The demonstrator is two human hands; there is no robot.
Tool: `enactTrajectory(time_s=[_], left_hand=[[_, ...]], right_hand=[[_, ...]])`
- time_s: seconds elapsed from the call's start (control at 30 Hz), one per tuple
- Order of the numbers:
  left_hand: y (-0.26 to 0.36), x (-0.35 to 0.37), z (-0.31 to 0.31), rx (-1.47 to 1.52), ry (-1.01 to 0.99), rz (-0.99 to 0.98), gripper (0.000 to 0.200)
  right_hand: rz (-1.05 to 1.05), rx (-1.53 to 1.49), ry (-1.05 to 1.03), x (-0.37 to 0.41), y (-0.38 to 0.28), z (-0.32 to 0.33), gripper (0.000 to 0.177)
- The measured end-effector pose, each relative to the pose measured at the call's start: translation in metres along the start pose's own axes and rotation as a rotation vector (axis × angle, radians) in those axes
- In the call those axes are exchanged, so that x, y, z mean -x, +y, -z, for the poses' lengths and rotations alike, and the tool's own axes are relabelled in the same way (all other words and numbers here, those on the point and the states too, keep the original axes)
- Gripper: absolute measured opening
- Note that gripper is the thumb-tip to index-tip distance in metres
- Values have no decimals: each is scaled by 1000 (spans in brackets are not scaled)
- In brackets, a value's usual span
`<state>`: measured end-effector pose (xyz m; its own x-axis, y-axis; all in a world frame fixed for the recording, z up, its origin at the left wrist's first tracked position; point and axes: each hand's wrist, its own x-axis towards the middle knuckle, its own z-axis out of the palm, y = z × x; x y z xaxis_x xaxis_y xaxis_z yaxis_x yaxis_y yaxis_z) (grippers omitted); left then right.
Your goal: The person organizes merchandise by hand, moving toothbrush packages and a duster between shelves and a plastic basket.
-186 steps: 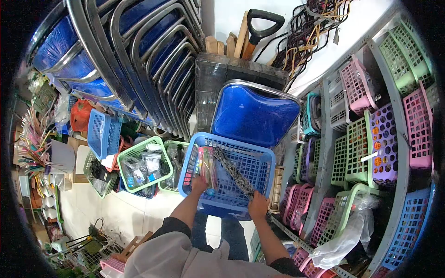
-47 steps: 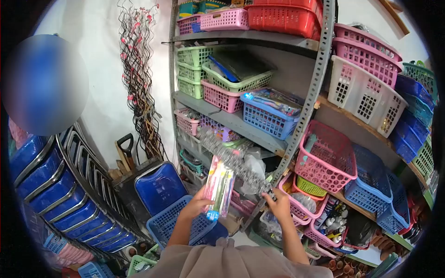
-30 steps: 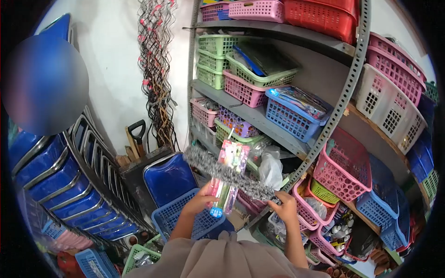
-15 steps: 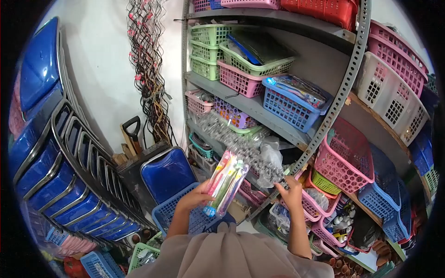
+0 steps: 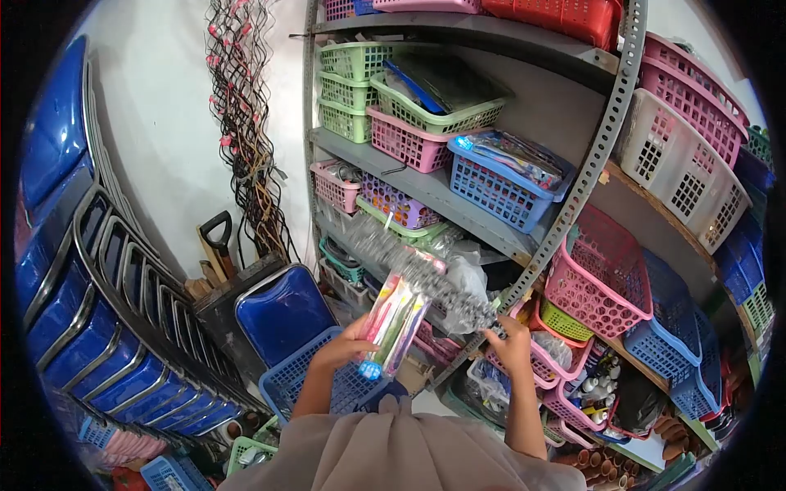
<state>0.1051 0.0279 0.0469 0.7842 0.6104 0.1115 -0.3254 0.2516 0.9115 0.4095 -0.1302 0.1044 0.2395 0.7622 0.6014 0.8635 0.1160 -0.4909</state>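
Note:
In the middle of the head view, my left hand (image 5: 342, 347) grips a bundle of toothbrushes (image 5: 395, 326) in clear packaging, pink, green and purple, tilted upright. My right hand (image 5: 513, 344) is closed on the end of a grey fluffy duster (image 5: 446, 288), blurred by motion. The duster stretches up and left from that hand, passing across the top of the toothbrush packs. Below my left hand is a blue basket (image 5: 282, 381).
Metal shelves hold green baskets (image 5: 345, 121), a blue basket of packets (image 5: 498, 190) and a pink basket (image 5: 602, 282). Stacked blue chairs (image 5: 110, 327) line the left side. A blue seat (image 5: 282, 309) leans near a black-handled tool (image 5: 218, 237).
The duster has swung lower and now overlaps the upper part of the toothbrush packs. The whole view has shifted slightly, with the shelves appearing further left.

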Motion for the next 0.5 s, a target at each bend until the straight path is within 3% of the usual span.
enactTrajectory(time_s=[0.07, 0.13, 0.2, 0.27, 0.33, 0.43, 0.5], left_hand=[[-5, -1, 7, 3, -30, 6, 80], [-9, 0, 14, 7, -61, 16, 80], [-11, 3, 20, -32, 38, 137, 80], [-6, 3, 10, -3, 41, 70, 81], [-2, 4, 1, 26, 43, -2, 81], [-8, 5, 5, 18, 39, -29, 83], [-23, 6, 29, 11, 60, 196, 87]], right_hand=[[-86, 0, -10, -1, -3, -3, 36], [-42, 30, 8, 9, 0, -11, 35], [98, -3, -118, 15, 2, -15, 35], [58, 5, -136, 18, 7, -16, 37], [-214, -99, -139, 18, 5, -16, 39], [-120, -38, -154, 22, -9, -16, 39], [31, -79, -165, 27, -5, -21, 36]])
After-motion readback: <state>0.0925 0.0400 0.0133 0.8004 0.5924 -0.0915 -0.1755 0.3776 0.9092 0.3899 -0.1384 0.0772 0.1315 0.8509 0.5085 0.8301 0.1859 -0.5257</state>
